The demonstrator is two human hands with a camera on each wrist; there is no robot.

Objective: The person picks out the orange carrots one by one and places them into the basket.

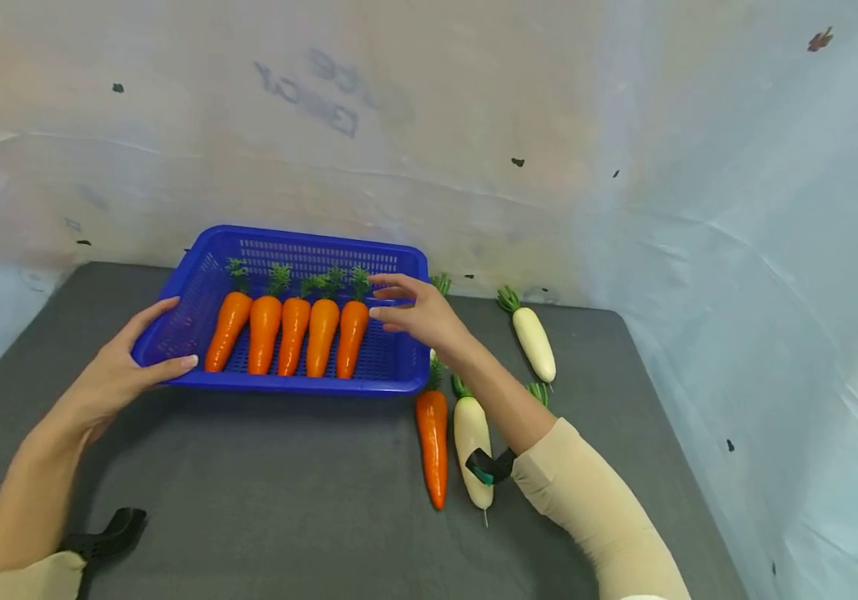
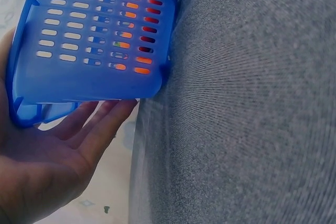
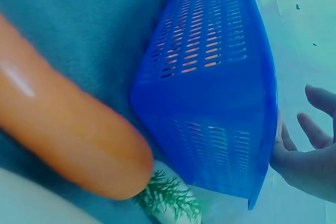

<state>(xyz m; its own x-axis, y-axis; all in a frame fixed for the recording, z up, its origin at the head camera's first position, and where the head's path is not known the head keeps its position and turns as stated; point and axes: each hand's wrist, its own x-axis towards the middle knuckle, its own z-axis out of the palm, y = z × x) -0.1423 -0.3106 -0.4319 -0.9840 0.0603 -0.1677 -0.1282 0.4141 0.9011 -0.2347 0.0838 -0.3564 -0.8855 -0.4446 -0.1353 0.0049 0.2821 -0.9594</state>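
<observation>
A blue plastic basket [image 1: 359,388] with slotted walls stands on the dark table, holding a row of several orange carrots [image 1: 293,333] with green tops toward the back. My left hand [image 1: 115,371] grips its left end, thumb along the front rim and fingers at the side wall. In the left wrist view those fingers [image 2: 100,124] show beside the end wall. Over the basket's right end hovers my right hand [image 1: 426,315], its fingers loosely bent and holding nothing, close to the rightmost carrot [image 1: 352,337]. The right wrist view shows this hand [image 3: 310,163] beside the rim.
Right of the basket lie one carrot [image 1: 433,446] and a white radish [image 1: 471,437], partly under my right forearm. Another white radish [image 1: 535,343] lies farther back. Green leaves [image 1: 539,392] show behind the forearm. Pale sheeting [image 1: 474,100] hangs behind the table.
</observation>
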